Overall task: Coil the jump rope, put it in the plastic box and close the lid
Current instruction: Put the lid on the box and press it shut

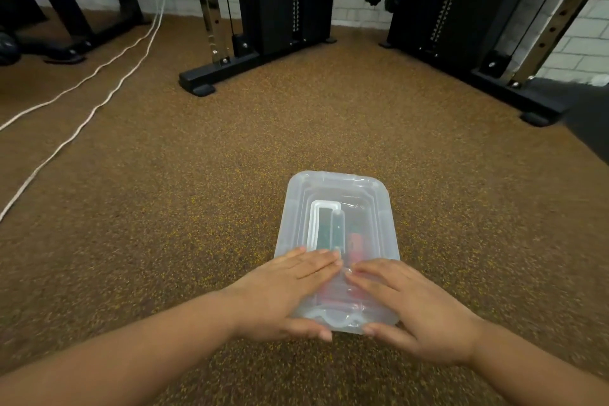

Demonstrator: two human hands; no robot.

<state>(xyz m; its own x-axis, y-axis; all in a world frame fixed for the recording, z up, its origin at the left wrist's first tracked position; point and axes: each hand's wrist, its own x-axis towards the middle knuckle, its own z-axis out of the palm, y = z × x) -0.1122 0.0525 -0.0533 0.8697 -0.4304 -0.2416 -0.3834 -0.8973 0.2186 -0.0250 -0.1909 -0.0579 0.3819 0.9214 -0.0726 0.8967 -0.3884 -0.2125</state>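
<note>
A clear plastic box (336,188) lies on the brown floor in front of me with its lid (372,208) on top. Through the lid I see dark green and red shapes of the jump rope (355,242) inside, blurred by the plastic. My left hand (290,287) presses flat on the near left part of the lid, fingers straight, thumb against the box's near edge. My right hand (408,303) presses flat on the near right part, thumb at the near edge too.
Black gym machine frames (230,66) stand on the floor at the back, another frame (514,89) at the right. A white cable (99,102) runs across the floor at the left from a wall socket. A dark mat (590,122) lies at the far right.
</note>
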